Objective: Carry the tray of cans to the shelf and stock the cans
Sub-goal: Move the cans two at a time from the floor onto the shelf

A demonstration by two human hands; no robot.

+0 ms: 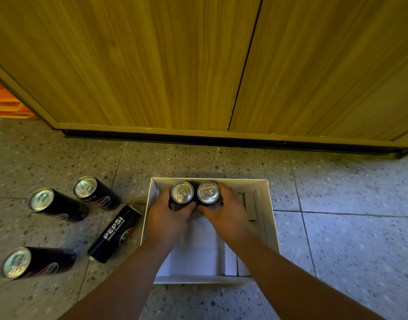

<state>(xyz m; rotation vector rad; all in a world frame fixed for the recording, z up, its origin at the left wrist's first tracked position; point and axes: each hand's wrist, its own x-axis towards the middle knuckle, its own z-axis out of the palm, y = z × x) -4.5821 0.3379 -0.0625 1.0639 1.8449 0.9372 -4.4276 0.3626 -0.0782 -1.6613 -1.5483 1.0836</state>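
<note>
Progress: by my reckoning the job was only part done; the white tray (266, 218) sat on the floor before closed wooden doors (198, 65), and no shelf was in sight.
Cans in hand: two upright cans stood side by side, tops touching, at the tray's far end: the left can (182, 192) and the right can (208, 192).
Cans out: four more lay well to the left of the left hand on the speckled floor (336, 192): three standing cans (40, 199) and one tipped can (115, 234) just beside the tray's left wall.
Left hand: the left hand (168, 218) curled round the left can, thumb near its base.
Right hand: the right hand (228, 215) gripped the right can likewise.
Arms: both forearms reached forward and converged over the tray.
Left to do: seemingly all of the stocking.
</note>
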